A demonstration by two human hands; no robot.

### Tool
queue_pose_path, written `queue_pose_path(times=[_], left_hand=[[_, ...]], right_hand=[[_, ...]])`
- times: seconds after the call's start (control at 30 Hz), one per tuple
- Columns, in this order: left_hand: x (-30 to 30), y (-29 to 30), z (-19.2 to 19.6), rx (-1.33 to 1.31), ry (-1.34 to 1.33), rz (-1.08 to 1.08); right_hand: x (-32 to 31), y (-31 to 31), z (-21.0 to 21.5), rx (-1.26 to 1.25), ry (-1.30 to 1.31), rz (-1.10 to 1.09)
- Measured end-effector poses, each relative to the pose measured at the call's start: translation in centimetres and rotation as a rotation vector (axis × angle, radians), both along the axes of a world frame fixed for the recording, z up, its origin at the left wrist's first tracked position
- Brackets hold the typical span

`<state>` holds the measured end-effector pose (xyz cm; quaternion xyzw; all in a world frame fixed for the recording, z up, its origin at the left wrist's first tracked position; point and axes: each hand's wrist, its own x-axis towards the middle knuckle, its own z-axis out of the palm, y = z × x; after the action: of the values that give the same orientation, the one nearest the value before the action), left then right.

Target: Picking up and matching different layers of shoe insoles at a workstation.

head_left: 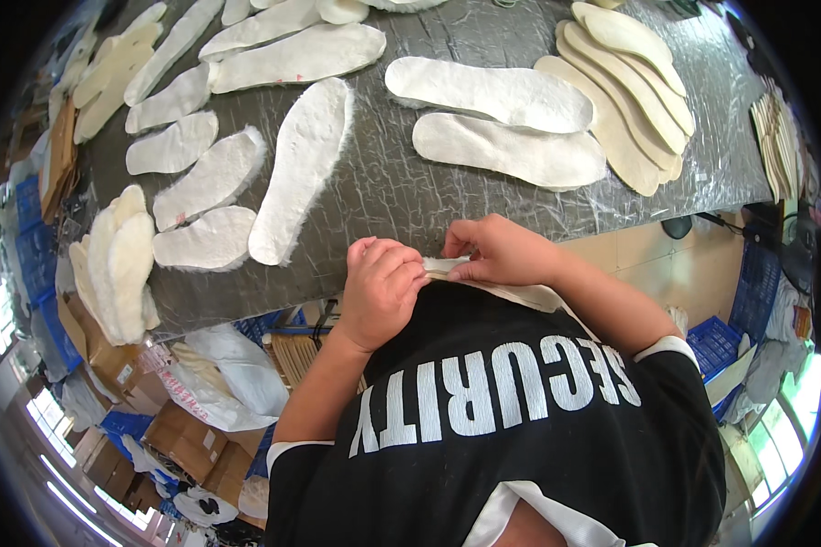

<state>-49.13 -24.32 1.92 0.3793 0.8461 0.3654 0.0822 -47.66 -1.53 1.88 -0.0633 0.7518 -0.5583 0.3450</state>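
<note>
At the near edge of the table, against my black shirt, I hold a cream insole between both hands. My left hand is closed on its left end, fingers bent together. My right hand pinches its upper edge with thumb and forefinger, and its right end sticks out below the palm. White fleece shows along the edge between the hands; the rest of that face is hidden. Beyond my hands lie two white fleece insoles, one above the other. A long fuzzy insole rests beyond my left hand.
A dark table under crinkled clear film spans the view. Cream insoles fan out at the far right; several fluffy ones lie at left. An insole pile sits at the left edge. Below are plastic bags, cardboard boxes and a blue crate.
</note>
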Motion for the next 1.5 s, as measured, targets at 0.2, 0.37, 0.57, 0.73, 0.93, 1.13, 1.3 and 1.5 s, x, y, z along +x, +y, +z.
queue_pose_path(times=[0.2, 0.37, 0.57, 0.73, 0.93, 1.13, 1.3, 1.5], left_hand=[[0.5, -0.3, -0.5, 0.008, 0.008, -0.021], [0.7, -0.1, -0.2, 0.011, -0.028, -0.091], [1.1, -0.3, -0.8, 0.016, -0.074, -0.003], [1.2, -0.3, -0.4, 0.001, -0.08, 0.033], [1.2, -0.4, -0.7, 0.003, -0.141, 0.069], [0.7, -1.0, 0.1, 0.028, -0.349, 0.203], [-0.2, -2.1, 0.0, -0.033, -0.311, 0.088], [-0.5, -2.3, -0.2, -0.075, -0.27, -0.053]], right_hand=[[-0.1, -0.1, -1.3, -0.039, -0.12, 0.106], [0.7, -0.6, -1.9, 0.121, 0.108, 0.146], [1.3, -1.0, -1.7, 0.075, 0.235, 0.085], [1.7, -1.0, -1.6, -0.037, 0.245, 0.113], [1.5, -1.4, 0.3, 0.146, 0.28, 0.216], [1.6, -1.5, 0.5, 0.261, 0.314, 0.246], [1.8, -1.6, 0.4, 0.246, 0.352, 0.246], [1.5, -1.7, 0.5, 0.241, 0.357, 0.258]])
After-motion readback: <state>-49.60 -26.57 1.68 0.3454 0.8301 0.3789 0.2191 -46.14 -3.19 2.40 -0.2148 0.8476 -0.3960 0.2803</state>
